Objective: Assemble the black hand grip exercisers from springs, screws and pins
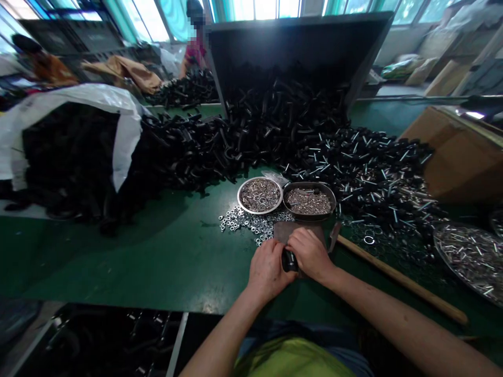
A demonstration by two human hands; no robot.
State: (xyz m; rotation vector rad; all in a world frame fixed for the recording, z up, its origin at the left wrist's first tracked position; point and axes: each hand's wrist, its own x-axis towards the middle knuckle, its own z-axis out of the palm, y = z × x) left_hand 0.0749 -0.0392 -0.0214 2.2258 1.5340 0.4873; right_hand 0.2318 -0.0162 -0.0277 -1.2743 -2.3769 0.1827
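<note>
My left hand [268,267] is closed around a small black part [290,261] with a shiny band, just above a flat metal plate [283,230] on the table. My right hand [308,251] presses in from the other side, its fingers bent and touching the same part; anything small in its fingertips is hidden. Right beyond the hands lie loose nuts [245,222], a round steel bowl [240,201] of rings and small metal pieces, and a dark oval tin [333,201] of small metal pieces. A hammer [396,275] with a wooden handle rests beside my right forearm.
Black curved parts [188,152] spill across the green table [149,262] from a tipped bin [294,44] and a white sack [129,133]. Parts with metal pins [365,152], a carton [463,157] and a large tray [444,256] of pins stand right. Two people [195,50] are behind.
</note>
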